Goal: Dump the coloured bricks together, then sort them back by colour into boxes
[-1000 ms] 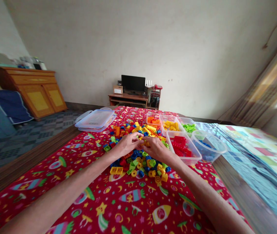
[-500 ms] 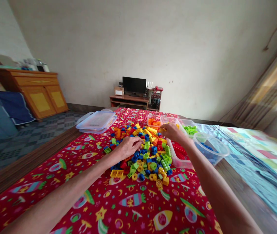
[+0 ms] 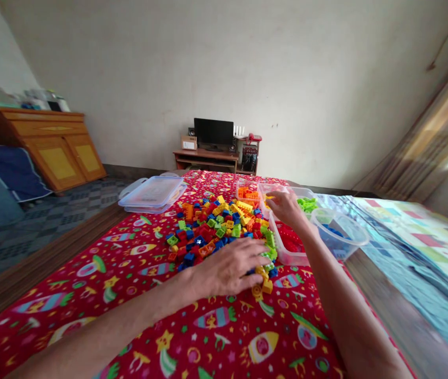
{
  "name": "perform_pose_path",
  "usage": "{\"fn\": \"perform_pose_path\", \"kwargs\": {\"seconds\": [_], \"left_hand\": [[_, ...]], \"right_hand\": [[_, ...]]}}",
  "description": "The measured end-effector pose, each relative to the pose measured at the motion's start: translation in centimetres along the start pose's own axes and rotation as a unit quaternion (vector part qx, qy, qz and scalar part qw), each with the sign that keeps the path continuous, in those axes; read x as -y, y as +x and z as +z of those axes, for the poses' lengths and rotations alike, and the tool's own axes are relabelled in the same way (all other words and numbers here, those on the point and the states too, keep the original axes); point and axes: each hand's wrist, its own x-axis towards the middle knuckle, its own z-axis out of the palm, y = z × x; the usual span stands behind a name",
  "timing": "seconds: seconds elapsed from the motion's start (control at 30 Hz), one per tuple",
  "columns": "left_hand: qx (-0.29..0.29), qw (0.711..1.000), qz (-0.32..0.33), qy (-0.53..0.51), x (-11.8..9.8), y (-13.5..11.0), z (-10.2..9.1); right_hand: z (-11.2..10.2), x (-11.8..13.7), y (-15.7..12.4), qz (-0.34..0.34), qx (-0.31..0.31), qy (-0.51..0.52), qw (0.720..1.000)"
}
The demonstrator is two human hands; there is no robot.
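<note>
A heap of mixed toy building bricks (image 3: 208, 231) in red, blue, green, yellow and orange lies on the red patterned cloth. My left hand (image 3: 234, 267) rests palm down over the heap's near side, fingers spread, hiding the bricks beneath. At its fingertips are a few yellow bricks (image 3: 267, 287). My right hand (image 3: 286, 206) is over a clear box at the heap's far right, its fingers pinched on a yellow brick (image 3: 270, 198). Close by stand a box of orange bricks (image 3: 249, 195), a box of red bricks (image 3: 290, 238) and a box of green bricks (image 3: 307, 204).
A clear round tub (image 3: 360, 237) with blue bricks stands right of my right forearm. Stacked clear lids (image 3: 152, 192) lie at the left edge of the cloth (image 3: 192, 342). Beyond are a desk with a monitor (image 3: 213, 132) and, at right, a bed (image 3: 417, 226).
My left hand has moved right and nearer to me across the heap, its fingers now spread. The right hand has shifted slightly up and right with the yellow brick, over the box.
</note>
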Motion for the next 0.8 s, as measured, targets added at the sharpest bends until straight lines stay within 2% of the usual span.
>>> {"fn": "perform_pose_path", "kwargs": {"seconds": [0.07, 0.1, 0.2, 0.33, 0.57, 0.8], "left_hand": [[0.053, 0.995, 0.079, 0.039, -2.1, 0.0, 1.4], [0.067, 0.991, 0.098, 0.056, -2.9, -0.1, 2.1], [0.064, 0.990, 0.093, 0.090, -3.3, -0.5, 3.8], [0.054, 0.990, 0.032, 0.130, -1.5, -0.6, 4.1], [0.048, 0.986, 0.005, 0.162, 1.2, -0.3, 2.4], [-0.007, 0.969, -0.143, 0.199, 5.1, -1.6, 0.8]], "right_hand": [[-0.4, 0.5, -0.7, -0.005, 0.002, 0.000, 1.000], [-0.6, 0.7, -0.9, -0.011, -0.002, -0.002, 1.000], [-1.1, 1.4, -1.4, -0.035, -0.012, -0.001, 0.999], [-1.2, 2.1, -1.8, -0.046, 0.018, -0.010, 0.999], [-0.6, 1.7, -2.2, -0.080, 0.099, -0.041, 0.991], [1.1, 1.3, -3.1, -0.155, 0.204, -0.083, 0.963]]}}
